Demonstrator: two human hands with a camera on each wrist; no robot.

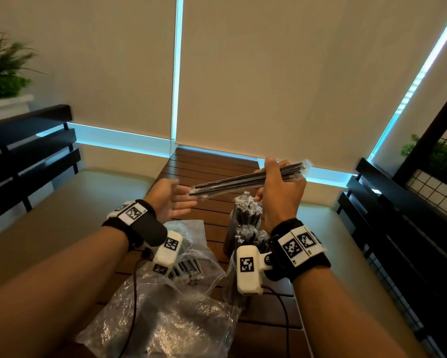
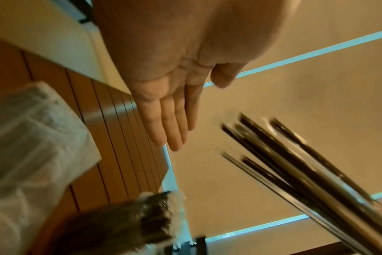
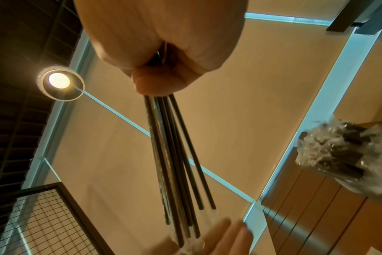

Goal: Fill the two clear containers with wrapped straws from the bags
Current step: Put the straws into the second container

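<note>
My right hand (image 1: 281, 187) grips a bundle of black wrapped straws (image 1: 243, 180) near one end and holds it almost level above the table. The same straws (image 3: 175, 155) fan out from my fist in the right wrist view. My left hand (image 1: 172, 200) is open, palm up, fingers straight, just off the bundle's free end (image 2: 273, 155). Below the right hand stands a clear container (image 1: 245, 220) packed with upright wrapped straws. A second container (image 1: 245, 254) sits nearer me, mostly hidden by the right wrist camera. Crumpled clear bags (image 1: 170, 306) with some straws inside lie near my left forearm.
The narrow slatted wooden table (image 1: 217, 161) runs away from me toward window blinds. Cushioned benches (image 1: 62, 215) flank it, with dark slatted backrests (image 1: 398, 228) behind them. A wire grid panel (image 1: 439, 177) and plants stand at the right, another plant (image 1: 3, 65) at the far left.
</note>
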